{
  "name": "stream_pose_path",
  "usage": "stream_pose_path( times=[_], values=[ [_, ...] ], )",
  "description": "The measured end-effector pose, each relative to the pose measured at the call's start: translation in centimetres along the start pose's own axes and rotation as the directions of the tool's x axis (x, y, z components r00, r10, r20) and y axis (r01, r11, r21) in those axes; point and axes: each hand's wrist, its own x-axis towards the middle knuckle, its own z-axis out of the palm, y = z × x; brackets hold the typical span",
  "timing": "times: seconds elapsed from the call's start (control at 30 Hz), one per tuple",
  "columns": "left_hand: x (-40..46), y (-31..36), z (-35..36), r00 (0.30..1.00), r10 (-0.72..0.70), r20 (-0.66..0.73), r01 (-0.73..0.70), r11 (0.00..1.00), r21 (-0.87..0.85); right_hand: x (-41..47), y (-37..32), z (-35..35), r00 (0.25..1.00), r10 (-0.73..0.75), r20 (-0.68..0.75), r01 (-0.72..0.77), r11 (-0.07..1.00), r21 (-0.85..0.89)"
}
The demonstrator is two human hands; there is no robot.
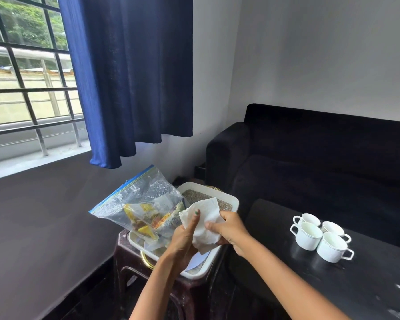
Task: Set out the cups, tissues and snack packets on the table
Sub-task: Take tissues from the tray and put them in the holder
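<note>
We look down from head height at our two bare hands working over a white tray [231, 199] that sits on a dark plastic stool [129, 262] below a window. Both hands hold a crumpled white tissue [206, 218] above the tray. Our left hand [183, 239] has its grip closed on the tissue's left side, thumb pressed up along the paper. Our right hand [229, 229] has its fingers curled round the tissue's right edge.

Just left of the tissue, a clear zip bag [136, 199] with a blue seal stands tilted in the tray, leaning toward the window. Inside it are yellow and orange snack packets [148, 220], bunched together near the bottom. We cannot tell whether the left hand also touches the bag.

To the right, well apart from the tray, a black glossy surface [367, 285] carries four white cups [319, 234] with handles, grouped close together, upright.

Behind the surface stands a black sofa [321, 158] against a pale wall. A dark blue curtain [129, 77] hangs beside the barred window [26, 77].
</note>
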Motion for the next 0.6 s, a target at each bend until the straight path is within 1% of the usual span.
stream_pose_path(
  times=[0.13, 0.23, 0.4, 0.6],
  values=[
    [0.2, -0.7, 1.0, 0.988, -0.002, -0.152, 0.008, 0.999, 0.039, -0.5, 0.2, -0.6, 0.999, 0.003, 0.032, -0.002, 0.999, -0.043],
    [0.3, -0.7, 1.4, 0.977, -0.016, -0.211, 0.019, 1.000, 0.013, -0.9, 0.7, -1.4, 0.998, 0.036, 0.055, -0.032, 0.997, -0.069],
    [0.3, -0.4, 1.8, 0.981, -0.023, -0.195, 0.013, 0.999, -0.052, -1.6, 1.6, -3.5, 0.996, 0.090, 0.014, -0.088, 0.990, -0.107],
    [0.0, -0.2, 2.1, 0.986, -0.043, -0.159, 0.032, 0.997, -0.071, -2.7, 2.2, -6.4, 0.991, 0.115, -0.068, -0.123, 0.984, -0.131]
  ],
)
